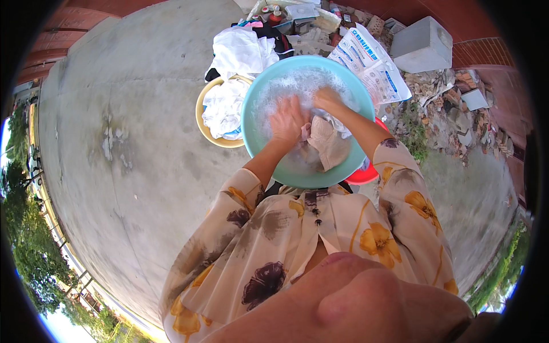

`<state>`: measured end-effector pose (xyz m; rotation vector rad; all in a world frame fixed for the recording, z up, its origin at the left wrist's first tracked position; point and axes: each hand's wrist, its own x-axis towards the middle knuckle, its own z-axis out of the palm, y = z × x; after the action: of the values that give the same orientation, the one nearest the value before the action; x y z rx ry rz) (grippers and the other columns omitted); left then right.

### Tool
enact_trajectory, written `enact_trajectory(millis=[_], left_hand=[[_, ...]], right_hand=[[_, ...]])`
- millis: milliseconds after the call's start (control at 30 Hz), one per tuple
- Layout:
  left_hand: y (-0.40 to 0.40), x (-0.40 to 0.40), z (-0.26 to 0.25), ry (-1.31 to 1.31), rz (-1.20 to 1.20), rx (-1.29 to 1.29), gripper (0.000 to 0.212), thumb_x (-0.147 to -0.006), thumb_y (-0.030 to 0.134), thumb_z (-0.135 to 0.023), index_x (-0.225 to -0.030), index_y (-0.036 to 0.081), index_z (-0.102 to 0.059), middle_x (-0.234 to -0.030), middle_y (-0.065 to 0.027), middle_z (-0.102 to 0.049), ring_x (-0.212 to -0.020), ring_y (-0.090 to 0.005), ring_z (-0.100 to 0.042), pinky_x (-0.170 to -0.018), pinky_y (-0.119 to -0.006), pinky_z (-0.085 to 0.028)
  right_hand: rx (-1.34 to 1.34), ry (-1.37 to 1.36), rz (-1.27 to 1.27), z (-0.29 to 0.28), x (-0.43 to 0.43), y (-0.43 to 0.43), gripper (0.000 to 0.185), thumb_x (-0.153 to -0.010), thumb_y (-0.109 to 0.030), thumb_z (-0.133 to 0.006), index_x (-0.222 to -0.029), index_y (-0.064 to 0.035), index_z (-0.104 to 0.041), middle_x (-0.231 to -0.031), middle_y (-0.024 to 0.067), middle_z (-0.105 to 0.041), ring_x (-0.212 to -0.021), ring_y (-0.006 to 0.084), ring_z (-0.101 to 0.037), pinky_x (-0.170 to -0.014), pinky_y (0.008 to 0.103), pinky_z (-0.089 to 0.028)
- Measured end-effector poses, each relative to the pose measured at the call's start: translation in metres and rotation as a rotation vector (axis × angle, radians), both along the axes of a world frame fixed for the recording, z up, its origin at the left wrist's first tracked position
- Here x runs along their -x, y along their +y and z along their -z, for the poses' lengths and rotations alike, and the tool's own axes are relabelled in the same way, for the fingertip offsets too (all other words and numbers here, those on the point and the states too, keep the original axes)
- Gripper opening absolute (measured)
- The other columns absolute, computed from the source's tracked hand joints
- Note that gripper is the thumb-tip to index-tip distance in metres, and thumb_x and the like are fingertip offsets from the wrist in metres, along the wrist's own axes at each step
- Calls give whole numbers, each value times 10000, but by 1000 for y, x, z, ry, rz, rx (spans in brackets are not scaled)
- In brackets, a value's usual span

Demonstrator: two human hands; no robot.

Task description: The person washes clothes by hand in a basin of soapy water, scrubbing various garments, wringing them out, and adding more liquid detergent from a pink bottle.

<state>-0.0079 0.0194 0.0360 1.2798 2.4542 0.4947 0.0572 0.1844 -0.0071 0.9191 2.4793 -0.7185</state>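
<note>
A turquoise plastic basin (250, 136) of foamy water (296, 81) is in front of me. Inside it, my left hand (288, 118) lies back up in the suds with its fingers somewhat apart. A pinkish cloth (305, 132) touches its thumb side. My right hand (327, 99) is curled at the right, its fingertips sunk in foam, so whether it grips anything is hidden. Below that wrist, a bit of white cloth (339, 125) shows. A wet beige cloth (329, 143) rises partly out of the water on the near side.
Left of the basin, a yellow basin (200, 112) holds white laundry (225, 109). More white clothes (242, 49) are piled behind it. A red basin (364, 175) sits partly under the turquoise one. At right are a printed white bag (369, 64), a pale block (422, 45) and brick rubble (459, 103).
</note>
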Motion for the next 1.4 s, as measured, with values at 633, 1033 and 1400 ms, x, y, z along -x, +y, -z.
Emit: enact_trajectory(millis=[633,1033,1400], left_hand=[[-70,58,-44,-1182,-397,-817,282,-874,151,-470,-934,-53,-655,-832,-71,-626,-800,-161,-571,-766,-282,-454],[-46,-32,-19,308,21,-129,584,-875,318,-583,-1403,104,-455,-1482,-248,-348,-1382,-479,-265,-1009,-669,-274],[2,-5,-6,74,145,290,351,-911,229,-519,-1213,55,-562,-1319,-189,-541,-1258,-385,-488,-893,-551,-478]], right_hand=[[224,1281,730,-100,-81,-78,276,-912,-229,-669,-773,8,-669,-675,33,-581,-635,122,-484,-616,298,-397],[-202,413,282,-93,-72,-82,812,-739,-420,-681,-1468,-274,-355,-1547,196,-280,-1371,477,-316,-1051,612,-347],[81,113,114,-30,-10,-23,432,-861,-325,-563,-1213,-77,-595,-1120,193,-670,-1068,373,-628,-941,488,-454]])
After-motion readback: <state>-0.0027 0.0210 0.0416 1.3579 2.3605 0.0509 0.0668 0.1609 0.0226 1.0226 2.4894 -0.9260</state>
